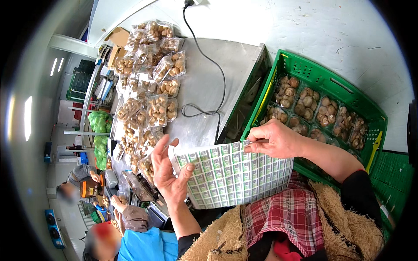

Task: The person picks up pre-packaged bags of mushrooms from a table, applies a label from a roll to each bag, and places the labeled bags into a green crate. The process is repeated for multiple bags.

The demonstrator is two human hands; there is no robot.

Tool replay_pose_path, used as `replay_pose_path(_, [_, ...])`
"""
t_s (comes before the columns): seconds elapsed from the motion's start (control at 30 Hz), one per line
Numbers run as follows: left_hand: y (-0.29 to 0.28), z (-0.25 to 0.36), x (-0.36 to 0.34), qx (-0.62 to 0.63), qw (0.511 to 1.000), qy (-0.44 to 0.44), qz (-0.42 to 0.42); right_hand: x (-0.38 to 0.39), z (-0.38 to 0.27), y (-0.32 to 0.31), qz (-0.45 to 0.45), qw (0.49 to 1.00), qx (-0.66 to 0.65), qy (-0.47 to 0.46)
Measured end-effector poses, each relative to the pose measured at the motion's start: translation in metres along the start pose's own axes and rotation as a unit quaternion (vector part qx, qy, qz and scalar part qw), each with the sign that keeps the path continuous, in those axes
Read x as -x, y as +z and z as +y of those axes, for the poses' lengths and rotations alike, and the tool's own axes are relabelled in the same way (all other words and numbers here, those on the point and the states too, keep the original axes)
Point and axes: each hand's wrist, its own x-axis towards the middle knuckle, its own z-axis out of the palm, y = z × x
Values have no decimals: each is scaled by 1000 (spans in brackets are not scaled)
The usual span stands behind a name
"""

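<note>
A sheet of small green, white and grey stickers (233,176) is held up in front of my body, its printed face toward me. My left hand (172,176) is at its left edge, thumb over the face, with the other fingers bent and apart beyond the edge. At the sheet's top right edge, my right hand (276,139) pinches with thumb and forefinger; whether one sticker is lifted there I cannot tell. Just behind my right hand stands a green plastic crate (339,82) with clear packs of mushrooms (307,103) inside.
Many mushroom packs (150,74) are heaped on the steel table (200,82) at the left. A black cable (223,82) runs across the table. Green net bags (100,122) hang about shelving at far left. A co-worker in a blue vest (146,243) is close at lower left; another person (80,176) works beyond.
</note>
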Motion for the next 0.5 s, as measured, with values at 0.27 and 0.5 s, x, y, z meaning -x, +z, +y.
replay_pose_path(0.27, [-22, -8, 26, -13, 993, -117, 22, 2, 11, 18, 11, 996, 30, -88])
replay_pose_path(0.5, [-24, 7, 24, -142, 989, -44, -10, -11, 13, 11, -33, 994, 85, -61])
